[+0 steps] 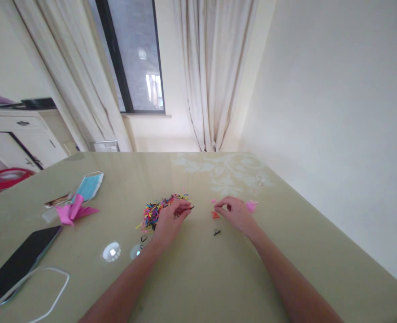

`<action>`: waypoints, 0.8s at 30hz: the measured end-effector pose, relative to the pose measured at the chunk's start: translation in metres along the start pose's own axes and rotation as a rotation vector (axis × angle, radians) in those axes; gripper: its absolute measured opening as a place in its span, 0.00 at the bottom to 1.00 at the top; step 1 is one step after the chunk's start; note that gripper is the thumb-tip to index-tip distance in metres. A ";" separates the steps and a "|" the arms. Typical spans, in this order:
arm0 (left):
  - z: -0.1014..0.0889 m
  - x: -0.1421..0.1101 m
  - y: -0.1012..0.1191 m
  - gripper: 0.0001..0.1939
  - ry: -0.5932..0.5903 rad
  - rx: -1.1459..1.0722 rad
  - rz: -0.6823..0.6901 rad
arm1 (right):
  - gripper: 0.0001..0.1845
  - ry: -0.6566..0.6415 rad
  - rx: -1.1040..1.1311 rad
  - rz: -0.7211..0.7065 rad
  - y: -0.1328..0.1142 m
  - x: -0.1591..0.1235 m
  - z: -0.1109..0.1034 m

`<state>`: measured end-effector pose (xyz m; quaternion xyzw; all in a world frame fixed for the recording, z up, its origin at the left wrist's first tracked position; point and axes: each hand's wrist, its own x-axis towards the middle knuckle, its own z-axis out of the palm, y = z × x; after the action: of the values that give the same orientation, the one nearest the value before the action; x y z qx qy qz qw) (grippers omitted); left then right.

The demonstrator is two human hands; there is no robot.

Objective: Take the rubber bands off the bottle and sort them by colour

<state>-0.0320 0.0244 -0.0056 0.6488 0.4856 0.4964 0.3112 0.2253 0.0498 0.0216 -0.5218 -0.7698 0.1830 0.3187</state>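
My left hand [172, 220] is closed in a pinch, with a small black elastic band [192, 207] sticking out at the fingertips. It is at the right edge of a pile of multicoloured elastic bands [153, 212] and hides part of it. My right hand [234, 212] also pinches thumb against finger, just over a few orange bands [215, 215]; whatever is between those fingertips is too small to make out. Black bands [217, 232] lie nearer me, below that hand. Pink bands [251, 206] sit to its right. Another black band [144, 238] lies beside the pile.
On the left of the glossy table [191, 282] are a blue face mask [91, 186], a pink folded-paper shape [73, 210], a dark tablet [21, 260] and a white cable [58, 270]. A wall [346, 112] borders the table's right side. Curtains [215, 67] hang behind.
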 end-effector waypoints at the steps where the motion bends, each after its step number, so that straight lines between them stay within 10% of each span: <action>1: 0.001 -0.001 0.001 0.08 -0.010 -0.009 -0.005 | 0.05 0.015 0.045 -0.019 -0.004 -0.001 0.000; 18: 0.003 -0.006 0.015 0.10 -0.153 0.009 0.029 | 0.08 -0.044 0.261 -0.124 -0.031 -0.008 0.006; 24: -0.002 -0.007 0.007 0.07 -0.191 0.324 0.108 | 0.05 -0.102 0.131 -0.135 -0.022 -0.005 0.009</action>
<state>-0.0320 0.0150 -0.0015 0.7597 0.4919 0.3638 0.2202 0.2052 0.0371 0.0268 -0.4367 -0.8050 0.2372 0.3239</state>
